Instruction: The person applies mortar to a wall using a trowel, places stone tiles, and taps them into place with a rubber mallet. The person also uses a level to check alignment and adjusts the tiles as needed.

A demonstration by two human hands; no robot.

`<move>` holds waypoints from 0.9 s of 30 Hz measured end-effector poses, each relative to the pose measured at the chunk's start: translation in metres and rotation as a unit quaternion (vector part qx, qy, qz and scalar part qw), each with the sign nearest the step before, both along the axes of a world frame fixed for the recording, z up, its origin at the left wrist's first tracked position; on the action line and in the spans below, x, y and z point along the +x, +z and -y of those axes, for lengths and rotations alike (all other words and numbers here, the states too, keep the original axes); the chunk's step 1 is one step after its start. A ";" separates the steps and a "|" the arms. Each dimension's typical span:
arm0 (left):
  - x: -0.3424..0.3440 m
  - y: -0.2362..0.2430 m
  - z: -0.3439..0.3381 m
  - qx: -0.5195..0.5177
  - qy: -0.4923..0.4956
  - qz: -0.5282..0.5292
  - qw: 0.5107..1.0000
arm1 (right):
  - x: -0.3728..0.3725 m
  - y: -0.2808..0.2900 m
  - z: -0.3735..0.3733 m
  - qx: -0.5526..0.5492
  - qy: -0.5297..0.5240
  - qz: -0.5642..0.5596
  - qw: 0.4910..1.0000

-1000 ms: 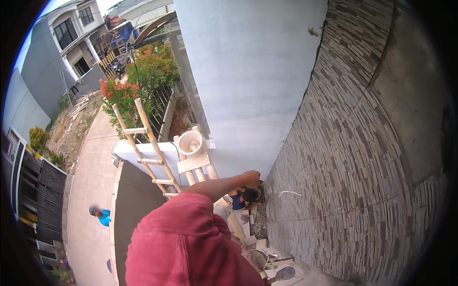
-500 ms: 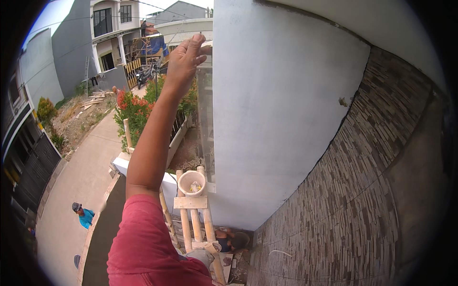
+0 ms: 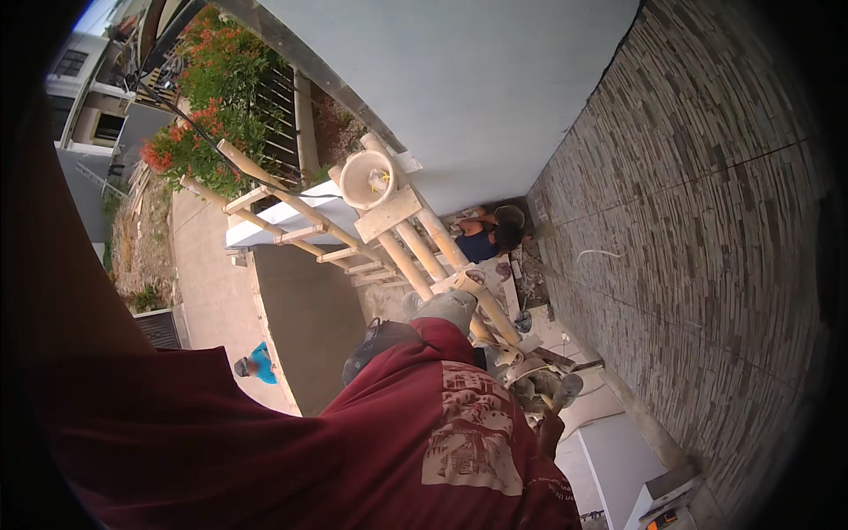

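My left arm (image 3: 84,256) rises along the left rim in deep shadow, with its hand not clearly visible. My right hand (image 3: 549,433), low and partly hidden by my red shirt, is closed around the handle of a small trowel with a rounded grey blade (image 3: 570,387). Beside the blade is a bucket of grey mortar (image 3: 533,385), partly covered by the trowel and my shirt. Ahead of my body, a cream pail (image 3: 367,179) with small pale and yellow bits in it stands on a bamboo scaffold (image 3: 415,252).
A bamboo ladder (image 3: 300,233) leans left of the scaffold. One person (image 3: 481,243) crouches below; another in blue (image 3: 261,363) is beyond the low wall (image 3: 305,291). A pale plastered wall (image 3: 450,79) meets stone-patterned tiling (image 3: 680,212) at right. A thin black cable (image 3: 212,141) hangs at left.
My view has tilted down and turned. My left arm, stretched out ahead before, is now at the left rim. My right hand with the trowel and the mortar bucket have come into view.
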State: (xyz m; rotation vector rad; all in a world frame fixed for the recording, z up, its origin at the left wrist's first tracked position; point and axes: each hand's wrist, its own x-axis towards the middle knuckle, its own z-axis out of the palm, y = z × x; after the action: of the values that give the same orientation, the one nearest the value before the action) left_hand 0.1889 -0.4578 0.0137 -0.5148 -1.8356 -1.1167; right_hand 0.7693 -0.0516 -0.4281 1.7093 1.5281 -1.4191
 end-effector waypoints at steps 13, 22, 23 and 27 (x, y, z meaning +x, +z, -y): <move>0.207 -0.473 -0.075 -0.153 -0.071 0.760 0.627 | 0.142 -0.062 0.107 0.009 0.115 0.114 0.987; 0.234 -0.506 -0.079 -0.249 -0.108 0.798 0.538 | 0.002 -0.007 0.078 -0.088 -0.074 0.081 0.990; 0.233 -0.505 -0.076 -0.250 -0.112 0.796 0.539 | -0.004 -0.008 0.076 -0.075 -0.082 0.065 0.992; 0.218 -0.497 -0.051 -0.238 -0.120 0.789 0.554 | -0.026 0.000 0.075 -0.061 -0.057 0.013 0.996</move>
State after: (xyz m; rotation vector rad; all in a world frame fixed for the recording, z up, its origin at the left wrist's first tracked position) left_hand 0.4074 -0.4068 -0.4834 0.2007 -3.8285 -1.3151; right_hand 0.7437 -0.1270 -0.4280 1.7569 1.3195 -1.5082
